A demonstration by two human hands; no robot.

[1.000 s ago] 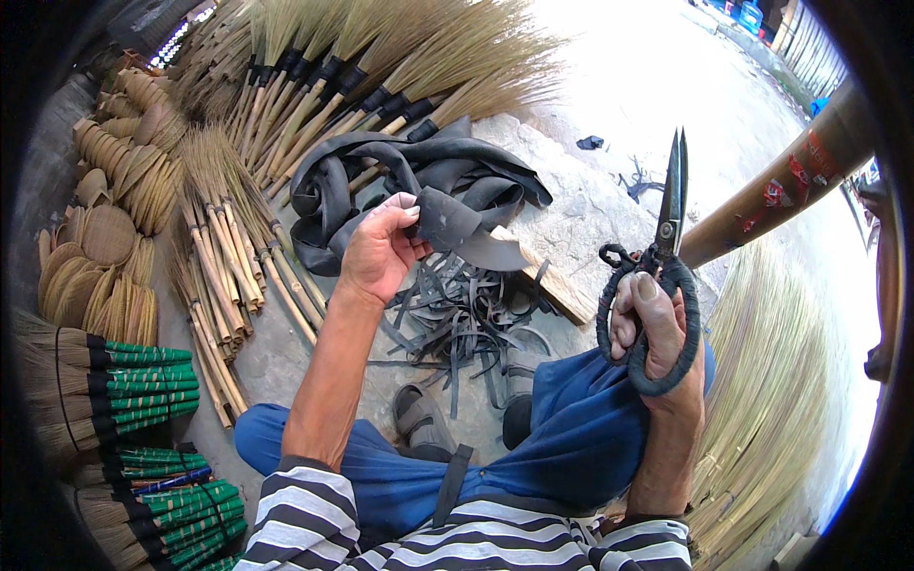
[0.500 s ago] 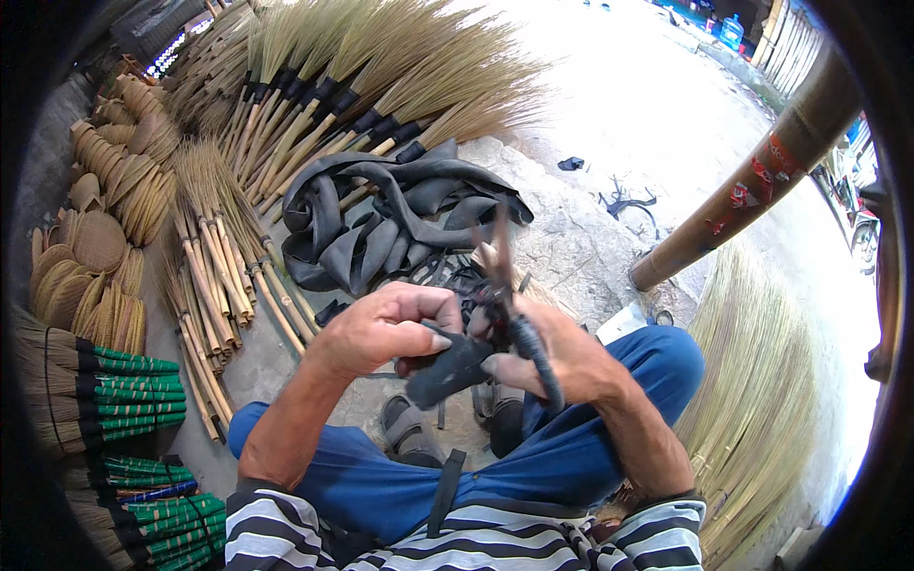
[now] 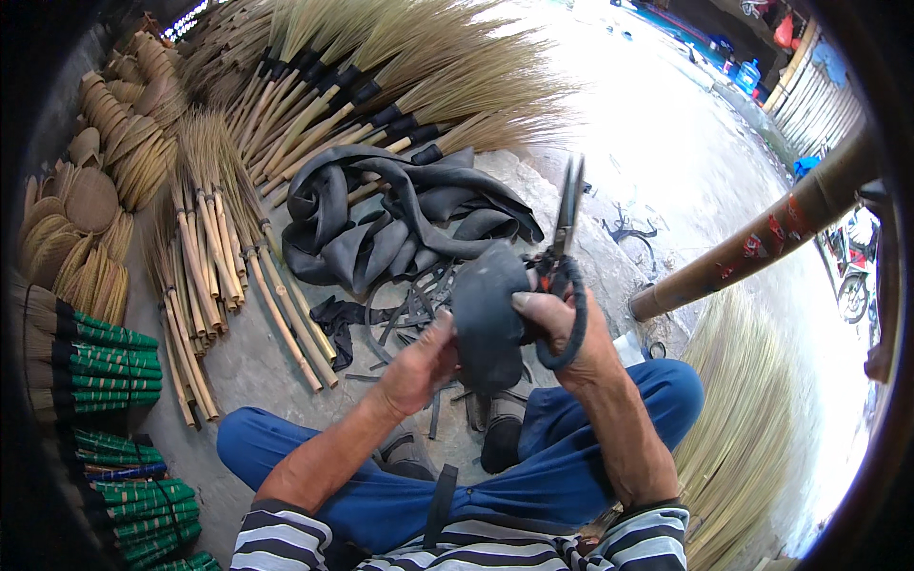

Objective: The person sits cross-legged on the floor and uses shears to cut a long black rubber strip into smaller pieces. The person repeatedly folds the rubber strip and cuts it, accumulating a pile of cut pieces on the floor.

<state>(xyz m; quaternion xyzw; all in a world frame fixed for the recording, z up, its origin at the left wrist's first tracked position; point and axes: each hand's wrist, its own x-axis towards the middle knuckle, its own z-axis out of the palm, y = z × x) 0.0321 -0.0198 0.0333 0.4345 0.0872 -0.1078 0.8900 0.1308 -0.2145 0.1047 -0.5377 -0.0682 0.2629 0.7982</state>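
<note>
A curved piece of black rubber (image 3: 488, 319) stands up between my hands, somewhat blurred. Between the thumb and fingers of my right hand (image 3: 571, 333), its right edge is pinched. That same hand also carries scissors (image 3: 568, 214) with dark wrapped handle loops, blades pointing up and away. My left hand (image 3: 417, 366) is at the rubber's left edge, thumb raised and apart from the fingers, whose tips are partly hidden. Below and behind the piece, thin black rubber strips (image 3: 414, 309) are scattered on the ground.
A heap of black rubber sheeting (image 3: 400, 219) lies ahead. Beyond it are grass brooms (image 3: 381, 90); bundled sticks (image 3: 205, 257) lie left. Woven baskets (image 3: 95, 200) and green-handled brooms (image 3: 114, 362) line the left side. A bamboo pole (image 3: 752, 243) slants at right, above loose straw (image 3: 743, 409).
The rubber piece has been raised and turned upright. My left hand has let go of its near face and moved lower. The scissors have swung right and now point away.
</note>
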